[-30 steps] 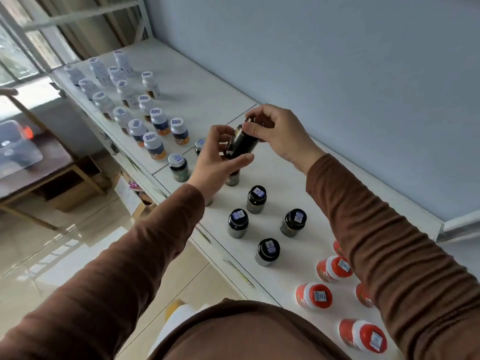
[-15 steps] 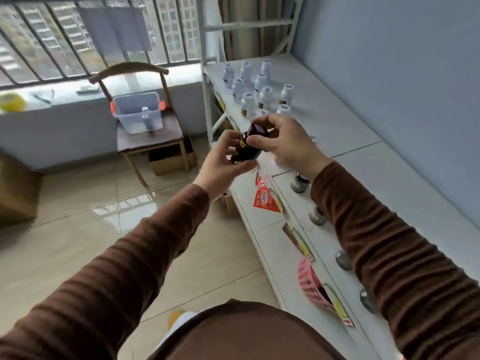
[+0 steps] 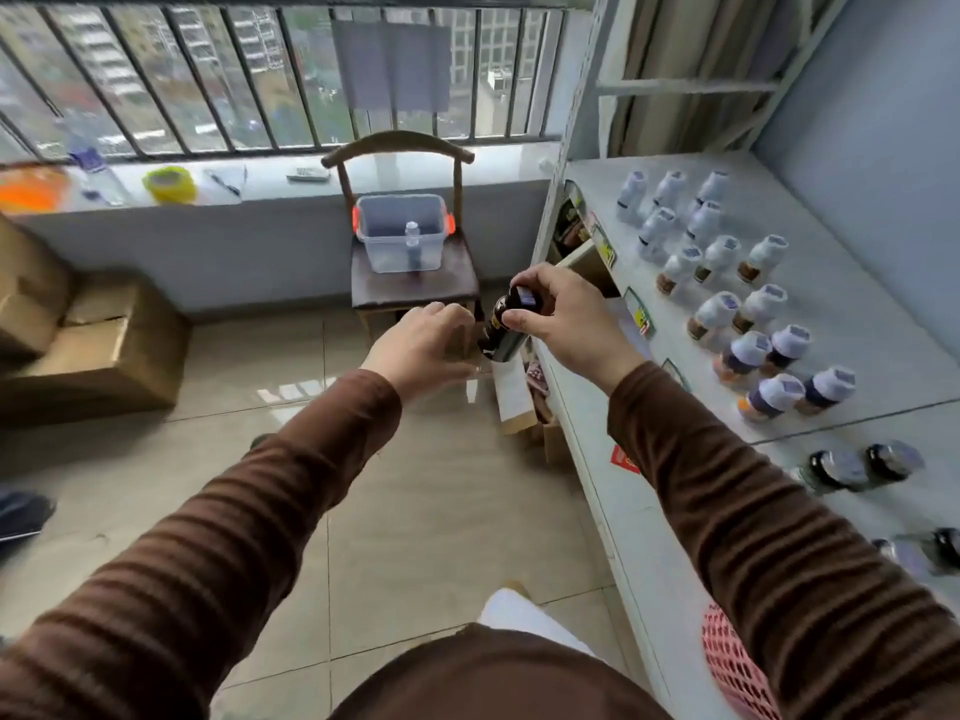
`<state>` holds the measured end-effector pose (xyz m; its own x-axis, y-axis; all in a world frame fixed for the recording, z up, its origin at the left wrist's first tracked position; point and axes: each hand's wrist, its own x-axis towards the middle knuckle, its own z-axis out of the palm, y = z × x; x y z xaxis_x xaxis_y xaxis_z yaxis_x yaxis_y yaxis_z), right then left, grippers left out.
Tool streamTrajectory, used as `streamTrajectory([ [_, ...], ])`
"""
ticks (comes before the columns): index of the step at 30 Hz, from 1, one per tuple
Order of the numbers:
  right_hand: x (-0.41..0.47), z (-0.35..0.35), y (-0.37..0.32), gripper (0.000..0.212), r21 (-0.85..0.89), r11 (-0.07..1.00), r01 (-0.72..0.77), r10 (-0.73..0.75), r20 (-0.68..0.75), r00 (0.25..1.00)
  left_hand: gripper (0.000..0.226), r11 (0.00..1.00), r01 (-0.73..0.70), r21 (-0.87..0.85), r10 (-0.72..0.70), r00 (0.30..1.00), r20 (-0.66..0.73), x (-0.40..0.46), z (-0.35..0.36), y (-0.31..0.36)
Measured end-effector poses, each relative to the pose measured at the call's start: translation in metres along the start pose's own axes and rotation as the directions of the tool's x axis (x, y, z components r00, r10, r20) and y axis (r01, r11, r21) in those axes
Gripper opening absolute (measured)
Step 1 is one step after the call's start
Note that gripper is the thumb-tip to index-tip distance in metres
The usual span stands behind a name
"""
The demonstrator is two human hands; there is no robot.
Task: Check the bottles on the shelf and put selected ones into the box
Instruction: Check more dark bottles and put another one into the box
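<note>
Since a second ago the view has swung away from the shelf (image 3: 841, 324) toward the window, and the left hand (image 3: 421, 340) has let go of the dark bottle (image 3: 506, 324), which both hands were holding then. Now the right hand (image 3: 563, 317) alone pinches the bottle near its black cap, thumb on the near side and fingers over the top, and holds it tilted in the air just off the shelf's front edge. The left hand hovers just beside the bottle's lower end with fingers loosely bent, gripping nothing; whether a fingertip brushes the bottle I cannot tell.

Straight ahead, a clear plastic box (image 3: 401, 232) with orange latches sits on a wooden chair (image 3: 413, 283) under the window, and one small bottle (image 3: 412, 236) stands upright inside it. On the shelf to the right, white-capped bottles (image 3: 727, 298) stand in loose rows, with a few black-capped bottles (image 3: 862, 462) nearer the person. Cardboard boxes (image 3: 93, 345) lie on the tiled floor at left, and a roll of yellow tape (image 3: 170, 184) rests on the window sill.
</note>
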<state>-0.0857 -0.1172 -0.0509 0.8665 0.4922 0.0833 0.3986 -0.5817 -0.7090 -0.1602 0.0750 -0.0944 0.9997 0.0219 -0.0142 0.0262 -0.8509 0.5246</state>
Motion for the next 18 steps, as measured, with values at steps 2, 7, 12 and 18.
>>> streamTrajectory([
  [2,0.028,0.015,0.000,0.035,-0.033,0.999,-0.005,0.006,0.027,1.000,0.065,0.997,0.021,0.077,-0.021,1.000,0.002,0.017,-0.007,-0.027],
  [7,0.111,0.049,0.005,0.036,-0.091,0.996,0.026,-0.020,0.063,0.998,0.063,0.969,0.100,0.224,-0.099,0.995,-0.014,0.078,-0.024,-0.088],
  [12,0.200,0.071,0.007,0.036,-0.111,0.991,0.069,-0.057,0.105,0.993,0.060,0.936,0.180,0.304,-0.183,0.983,-0.021,0.149,-0.049,-0.142],
  [18,0.298,0.094,-0.001,0.038,-0.083,0.992,0.093,-0.077,0.176,0.981,0.061,0.907,0.252,0.339,-0.265,0.964,-0.008,0.211,-0.080,-0.196],
])
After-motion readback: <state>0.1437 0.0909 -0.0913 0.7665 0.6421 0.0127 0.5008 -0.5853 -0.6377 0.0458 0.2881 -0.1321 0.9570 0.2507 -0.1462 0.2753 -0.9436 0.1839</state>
